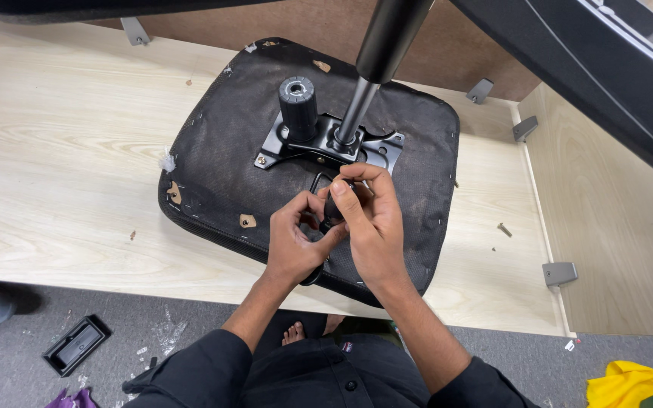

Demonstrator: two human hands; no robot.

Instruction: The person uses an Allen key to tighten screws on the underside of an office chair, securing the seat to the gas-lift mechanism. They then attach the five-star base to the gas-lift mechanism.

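An upturned black chair seat (pixel 221 159) lies on the pale wooden bench, its underside fabric torn in spots. A black metal mechanism plate (pixel 378 149) is fixed at its middle, with a short black cylinder (pixel 297 104) and a gas-lift column (pixel 376 68) rising from it. Both hands meet just in front of the plate. My left hand (pixel 294 240) and my right hand (pixel 372 219) pinch a small black lever part (pixel 333 210) between their fingers. The part is mostly hidden by the fingers.
A loose screw (pixel 504 229) lies on the bench (pixel 62 166) to the right. Grey metal brackets (pixel 559 273) sit along the bench's side wall. A black plastic piece (pixel 75 344) and yellow cloth (pixel 629 381) lie on the grey floor. A dark chair part (pixel 591 68) overhangs top right.
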